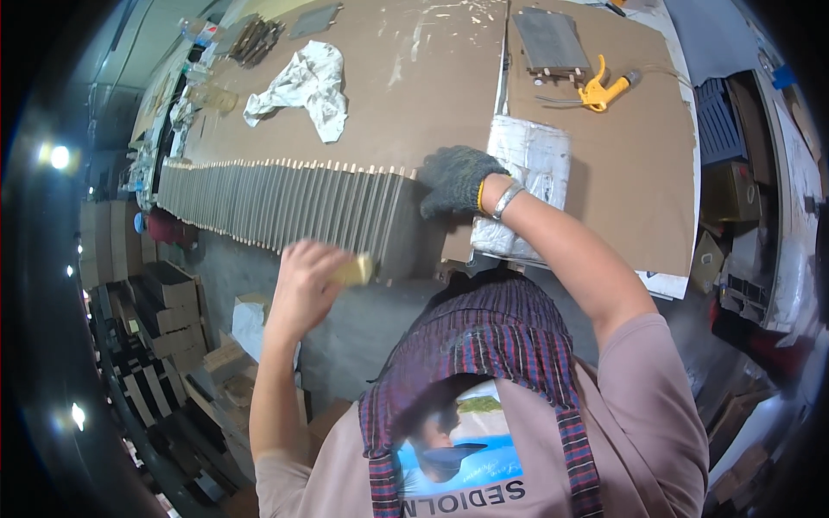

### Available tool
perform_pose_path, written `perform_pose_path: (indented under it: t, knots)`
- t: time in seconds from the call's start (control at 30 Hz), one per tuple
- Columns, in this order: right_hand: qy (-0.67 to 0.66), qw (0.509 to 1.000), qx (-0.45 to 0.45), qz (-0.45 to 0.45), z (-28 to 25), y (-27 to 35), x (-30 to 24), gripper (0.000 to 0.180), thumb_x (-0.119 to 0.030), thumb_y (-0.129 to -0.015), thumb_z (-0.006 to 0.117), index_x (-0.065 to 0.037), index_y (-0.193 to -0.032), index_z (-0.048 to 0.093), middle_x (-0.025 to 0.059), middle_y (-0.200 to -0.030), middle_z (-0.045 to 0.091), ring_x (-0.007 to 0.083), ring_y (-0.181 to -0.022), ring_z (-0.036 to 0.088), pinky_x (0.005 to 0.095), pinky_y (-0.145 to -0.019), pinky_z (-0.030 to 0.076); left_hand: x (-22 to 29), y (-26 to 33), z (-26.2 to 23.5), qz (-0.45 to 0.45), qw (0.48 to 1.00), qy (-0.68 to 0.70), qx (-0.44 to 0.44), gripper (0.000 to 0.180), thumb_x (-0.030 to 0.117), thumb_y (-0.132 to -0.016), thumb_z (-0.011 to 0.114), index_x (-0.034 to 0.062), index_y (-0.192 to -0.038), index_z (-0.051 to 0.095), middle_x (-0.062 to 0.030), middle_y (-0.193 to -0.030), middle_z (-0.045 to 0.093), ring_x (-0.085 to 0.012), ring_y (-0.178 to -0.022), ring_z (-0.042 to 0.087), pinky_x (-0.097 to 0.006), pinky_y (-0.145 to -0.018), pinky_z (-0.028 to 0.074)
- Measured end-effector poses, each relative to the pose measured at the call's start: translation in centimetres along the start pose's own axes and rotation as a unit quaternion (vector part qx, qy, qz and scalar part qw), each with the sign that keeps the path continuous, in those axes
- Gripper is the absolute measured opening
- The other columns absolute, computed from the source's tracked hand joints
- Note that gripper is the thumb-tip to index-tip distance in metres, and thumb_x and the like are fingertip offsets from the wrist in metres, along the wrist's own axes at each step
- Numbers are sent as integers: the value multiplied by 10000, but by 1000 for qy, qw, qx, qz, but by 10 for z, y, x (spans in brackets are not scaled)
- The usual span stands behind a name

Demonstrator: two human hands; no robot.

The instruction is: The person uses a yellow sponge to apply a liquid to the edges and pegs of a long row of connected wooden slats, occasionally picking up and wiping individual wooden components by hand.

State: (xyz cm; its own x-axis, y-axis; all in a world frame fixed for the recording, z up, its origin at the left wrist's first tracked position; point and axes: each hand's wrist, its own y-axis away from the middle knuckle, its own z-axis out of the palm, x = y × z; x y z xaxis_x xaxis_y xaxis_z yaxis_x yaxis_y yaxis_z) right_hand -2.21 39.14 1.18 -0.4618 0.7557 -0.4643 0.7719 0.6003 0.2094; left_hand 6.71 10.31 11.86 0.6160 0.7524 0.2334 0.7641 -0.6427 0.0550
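Counter: brown cardboard-covered counter (432,78), strewn with a crumpled white cloth (302,82) and a yellow air gun (600,86).
Slats: long row of grey slats (276,203) stands on edge along the counter's near edge.
Left hand (302,276): bare, closed around a small yellowish brush (354,272) touching the row's right end.
Right hand (458,177): dark-gloved, pressing that end, beside a white wrapped bundle (531,173).

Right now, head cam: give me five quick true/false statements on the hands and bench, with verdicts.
1. The right hand wears a dark knit glove. True.
2. The left hand is gloved too. False: it is bare.
3. The left hand holds a small yellowish block against the row of grey slats. True.
4. The yellow air gun is in the right hand. False: it lies apart on the cardboard.
5. A crumpled white cloth lies beyond the slats. True.
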Motion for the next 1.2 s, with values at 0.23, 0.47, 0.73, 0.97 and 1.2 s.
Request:
perform_pose_path:
  t: [0.23, 0.47, 0.73, 0.97, 1.2]
  knots:
    - [-5, 1000, 14, -14, 11, -6, -1, 467, -495, -859, 699, -138, -1158, 735, 140, -1191, 698, 333, -1161, 642, 448, -1008, 499, 2, -63, 30, 53, 996, 12, 69, 347, 26, -758, 716, 95, -1098, 717, -58, -1086, 707, -286, -1053, 624, -434, -960, 442]
    - [-25, 1000, -1, -7, 8, -3, 9, 566, -517, -825, 690, -71, -1173, 701, 196, -1206, 663, 379, -1172, 615, 476, -1015, 484, -11, 16, -10, 28, 996, 19, -78, 434, -13, -673, 778, 98, -1090, 731, -78, -1087, 711, -309, -1055, 635, -439, -956, 447]
    - [-7, 1000, -27, -10, -1, -6, -9, 527, -505, -829, 696, -73, -1130, 715, 177, -1174, 675, 357, -1143, 630, 474, -997, 495, -52, -76, 21, 29, 995, 5, 99, 362, -5, -774, 680, 79, -1124, 714, -97, -1132, 703, -339, -1104, 609, -445, -960, 459]
    - [-32, 999, 10, -5, 6, -3, 7, 545, -515, -814, 703, -48, -1096, 710, 178, -1152, 670, 367, -1122, 626, 478, -993, 491, -55, 5, -17, -6, 993, 48, -109, 389, -99, -689, 698, 94, -1017, 782, -80, -1031, 735, -294, -1091, 647, -445, -990, 459]
    - [-10, 1000, -4, -7, -1, -3, -6, 485, -473, -826, 684, -93, -1123, 735, 168, -1145, 692, 354, -1130, 642, 464, -977, 507, -70, -91, 7, -8, 994, 7, 110, 314, 0, -790, 647, 90, -1075, 746, -101, -1115, 718, -343, -1060, 615, -444, -955, 468]
